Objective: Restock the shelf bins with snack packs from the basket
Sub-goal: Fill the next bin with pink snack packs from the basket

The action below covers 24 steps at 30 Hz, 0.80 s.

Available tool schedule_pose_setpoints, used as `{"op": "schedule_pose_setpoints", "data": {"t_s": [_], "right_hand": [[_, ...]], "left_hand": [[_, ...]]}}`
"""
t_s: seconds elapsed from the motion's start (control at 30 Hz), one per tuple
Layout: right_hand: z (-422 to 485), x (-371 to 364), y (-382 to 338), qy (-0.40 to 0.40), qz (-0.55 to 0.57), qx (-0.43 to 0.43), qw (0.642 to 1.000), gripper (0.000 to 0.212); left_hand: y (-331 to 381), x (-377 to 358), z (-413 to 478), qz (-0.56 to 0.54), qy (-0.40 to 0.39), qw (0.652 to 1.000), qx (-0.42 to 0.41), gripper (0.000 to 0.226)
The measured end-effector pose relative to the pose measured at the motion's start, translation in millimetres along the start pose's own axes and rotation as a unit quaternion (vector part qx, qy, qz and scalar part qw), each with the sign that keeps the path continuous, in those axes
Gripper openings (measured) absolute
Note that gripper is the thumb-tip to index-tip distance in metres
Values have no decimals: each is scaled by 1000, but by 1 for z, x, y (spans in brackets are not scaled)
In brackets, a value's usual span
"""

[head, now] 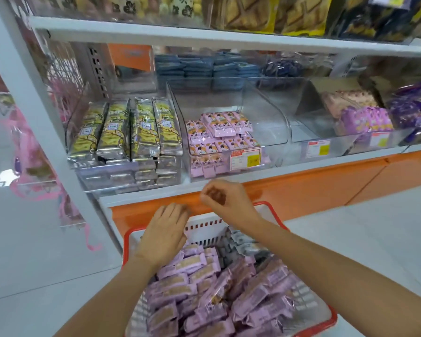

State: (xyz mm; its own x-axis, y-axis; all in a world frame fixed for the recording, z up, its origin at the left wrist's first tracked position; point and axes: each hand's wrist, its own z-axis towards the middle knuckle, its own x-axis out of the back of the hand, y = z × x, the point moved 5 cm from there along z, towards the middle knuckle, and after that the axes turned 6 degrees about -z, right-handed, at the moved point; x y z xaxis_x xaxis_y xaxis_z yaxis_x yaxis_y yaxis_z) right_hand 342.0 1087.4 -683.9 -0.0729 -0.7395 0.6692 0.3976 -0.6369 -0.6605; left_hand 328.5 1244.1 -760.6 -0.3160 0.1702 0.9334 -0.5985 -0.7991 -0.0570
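The left hand point(164, 233) is flat, palm down, with straight fingers. It holds nothing and hangs over the far left corner of the basket point(270, 207). The right hand point(225, 200) is a bit farther away and to the right, up over the far rim of the basket. Its fingers are curled in. I cannot tell if there is something small inside them.

The basket is near, under both arms. It has a red rim and white walls. It is full of purple snack packs point(204, 276) in a messy pile. Some gray packs point(243, 242) lie at its far side.

Just past the hands is an orange shelf edge point(301, 183). On the shelf above it stands a clear bin point(265, 122) with pink packs point(225, 128) inside and a price tag point(246, 158) on its front. Left of it, a bin holds long yellow and silver packs point(127, 132), standing in rows. To the right is another clear bin point(301, 127), and farther right are more purple packs point(365, 117). Far back on the shelf sit blue packs point(204, 69).
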Motion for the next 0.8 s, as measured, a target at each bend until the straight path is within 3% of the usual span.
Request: {"op": "schedule_pose_setpoints", "data": {"t_s": [0.13,0.23,0.4,0.6,0.8], "right_hand": [[-34,-52,49,-112,-71,-55,990,10],[-54,-84,75,-198,-119,-94,968,21],[-75,-129,100,-280,-163,-114,939,37],[-82,-158,114,-313,-265,-79,909,43],[-73,-146,113,-277,-193,-62,939,37]], "left_hand": [[-14,-41,-29,-5,-128,989,75,76],[-22,-55,-46,1,-162,981,107,92],[-23,-69,-56,-8,-182,977,111,96],[-26,-79,-61,-26,-181,976,121,95],[-24,-72,-57,-50,-181,972,138,79]]}}
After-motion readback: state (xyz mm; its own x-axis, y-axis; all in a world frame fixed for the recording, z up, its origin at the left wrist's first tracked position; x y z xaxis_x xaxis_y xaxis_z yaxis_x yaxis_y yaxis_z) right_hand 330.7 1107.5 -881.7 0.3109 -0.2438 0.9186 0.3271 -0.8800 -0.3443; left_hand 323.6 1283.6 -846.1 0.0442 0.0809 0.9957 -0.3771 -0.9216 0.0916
